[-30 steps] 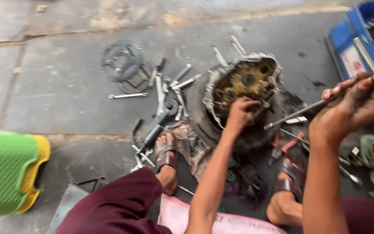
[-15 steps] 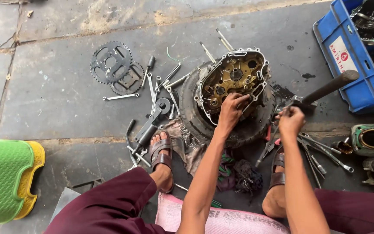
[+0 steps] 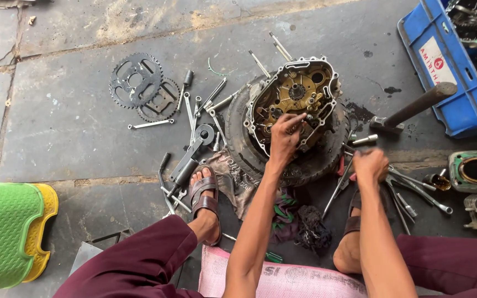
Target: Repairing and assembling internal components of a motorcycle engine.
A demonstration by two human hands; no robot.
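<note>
Fingers (image 3: pixel 292 122) on engine case (image 3: pixel 296 96), tyre (image 3: pixel 238 144) beneath, hammer (image 3: pixel 412 107), spanners (image 3: pixel 197 107) around.

Dull cast-metal engine case (image 3: pixel 296 99) with greasy, brassy gears inside, sitting on a matt black rubber tyre (image 3: pixel 238 140). Steel wrenches (image 3: pixel 194 110) gleam on the rough, stained concrete floor (image 3: pixel 56 127). Glossy blue plastic crate (image 3: pixel 459 105) alongside, oily cloth rags (image 3: pixel 305 226) below.

The left hand (image 3: pixel 285 135) reached forward on a nearly straight bare arm, fingers curled and pinched together at the tips, palm down. The right hand (image 3: pixel 371 164) sat lower and nearer the body, closed into a loose fist, its forearm rising steeply toward the camera. Both arms ran almost parallel, well apart.
</note>
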